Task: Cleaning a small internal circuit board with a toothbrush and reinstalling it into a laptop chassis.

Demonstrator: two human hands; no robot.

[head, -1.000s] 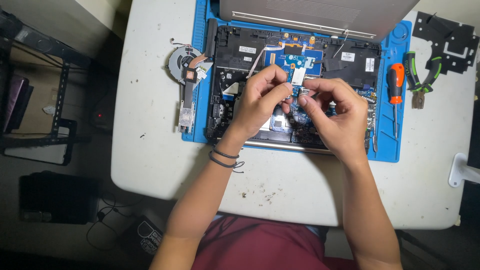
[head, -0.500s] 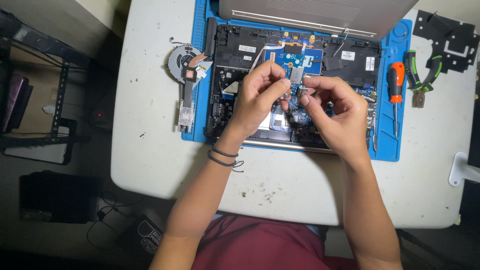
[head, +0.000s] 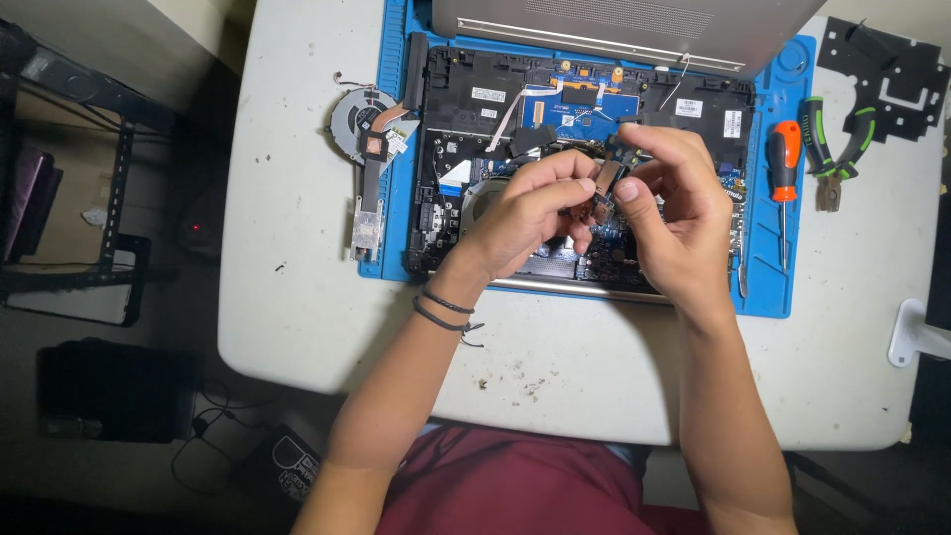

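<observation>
An opened laptop point(head: 475, 129) lies on a blue work mat point(head: 396, 149), its dark insides and blue circuit board point(head: 584, 104) exposed. Over its middle, my left hand point(head: 525, 213) and my right hand point(head: 674, 218) meet, both pinching a small flat part with a copper-coloured strip point(head: 602, 183). My left wrist wears dark bands point(head: 441, 307). The part's lower end is hidden by my fingers.
A removed fan with heat pipe point(head: 365, 134) lies on the mat's left edge. An orange-handled screwdriver point(head: 783, 188) and green-handled pliers point(head: 832, 149) sit at the right, beside a black bracket point(head: 887, 79). The white table's point(head: 297, 297) front edge is near my body.
The small part between my fingers has been turned and lifted slightly; its white face no longer shows and a copper strip does. Both hands stay over the laptop's middle.
</observation>
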